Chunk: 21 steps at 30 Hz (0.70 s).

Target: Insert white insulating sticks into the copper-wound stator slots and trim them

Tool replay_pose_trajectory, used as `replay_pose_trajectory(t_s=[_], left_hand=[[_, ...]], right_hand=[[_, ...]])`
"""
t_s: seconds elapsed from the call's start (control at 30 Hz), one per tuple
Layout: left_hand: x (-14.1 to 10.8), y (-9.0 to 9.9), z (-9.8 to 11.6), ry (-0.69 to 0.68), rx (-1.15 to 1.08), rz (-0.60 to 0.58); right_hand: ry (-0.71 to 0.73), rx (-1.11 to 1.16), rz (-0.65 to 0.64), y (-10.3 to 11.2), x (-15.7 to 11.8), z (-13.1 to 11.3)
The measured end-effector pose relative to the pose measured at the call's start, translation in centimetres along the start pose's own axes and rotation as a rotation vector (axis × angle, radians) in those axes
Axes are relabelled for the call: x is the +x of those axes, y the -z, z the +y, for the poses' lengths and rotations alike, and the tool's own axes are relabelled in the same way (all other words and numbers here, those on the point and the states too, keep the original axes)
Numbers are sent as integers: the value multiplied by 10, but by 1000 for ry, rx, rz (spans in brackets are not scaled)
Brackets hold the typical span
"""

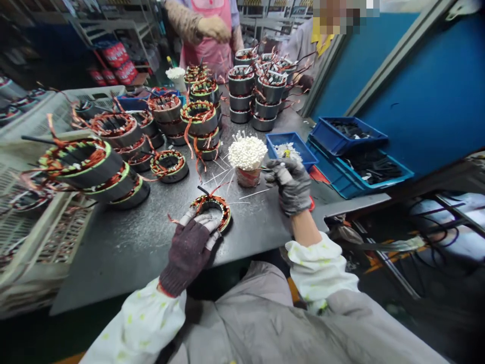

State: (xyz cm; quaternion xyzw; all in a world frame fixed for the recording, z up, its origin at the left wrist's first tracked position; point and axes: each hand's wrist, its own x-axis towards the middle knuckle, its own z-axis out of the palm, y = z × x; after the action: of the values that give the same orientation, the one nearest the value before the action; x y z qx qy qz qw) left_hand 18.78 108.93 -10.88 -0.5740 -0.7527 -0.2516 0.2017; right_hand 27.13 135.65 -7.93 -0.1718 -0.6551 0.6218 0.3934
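The wound ring core (226, 215) lies flat on the dark tabletop (147, 242), near the front edge, its near side covered by the left hand (191, 247). This gloved hand rests on the core with fingers extended; whether it grips cannot be told, as its underside is hidden. The right hand (291, 187), in a grey glove, is raised with fingers curled inward; what, if anything, is pinched between the fingertips cannot be made out. It partly blocks the small blue tray (270, 147), whose white contents are indistinct, and is positioned just beside the cup (247, 177) of white-tipped sticks. Loose white sticks (253, 194) lie beyond the core, several overlapping. Stacked cores (109, 174) at left and rear obscure one another. The pale crate (49, 273) is blurred and cut off at the left edge. A co-worker in a pink apron (206, 48) is cropped by the top edge.
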Motion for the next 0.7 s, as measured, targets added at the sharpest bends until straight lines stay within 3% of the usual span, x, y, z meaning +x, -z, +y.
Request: replay_pose_trajectory(t_s=[0.07, 0.17, 0.23, 0.4, 0.47, 0.57, 0.63, 0.7], left_hand=[[0, 1, 2, 20, -12, -26], [-3, 2, 3, 55, -21, -85], [-5, 1, 3, 67, -9, -107], [-5, -1, 3, 83, -2, -78], [-3, -2, 6, 100, -20, -50], [-3, -5, 11, 147, -58, 39], [-4, -10, 14, 240, -65, 117], [-4, -14, 16, 340, -61, 184]], right_hand=[[86, 59, -107, 1, -30, -6], [285, -17, -465, 6, -80, -5], [359, -101, -594, 12, -110, 1], [261, -74, -654, 14, -145, 18], [244, -78, -663, 4, -144, 24], [191, -20, -561, -20, -132, 31], [61, 51, -468, -36, -125, 33], [-170, 126, -395, -47, -122, 31]])
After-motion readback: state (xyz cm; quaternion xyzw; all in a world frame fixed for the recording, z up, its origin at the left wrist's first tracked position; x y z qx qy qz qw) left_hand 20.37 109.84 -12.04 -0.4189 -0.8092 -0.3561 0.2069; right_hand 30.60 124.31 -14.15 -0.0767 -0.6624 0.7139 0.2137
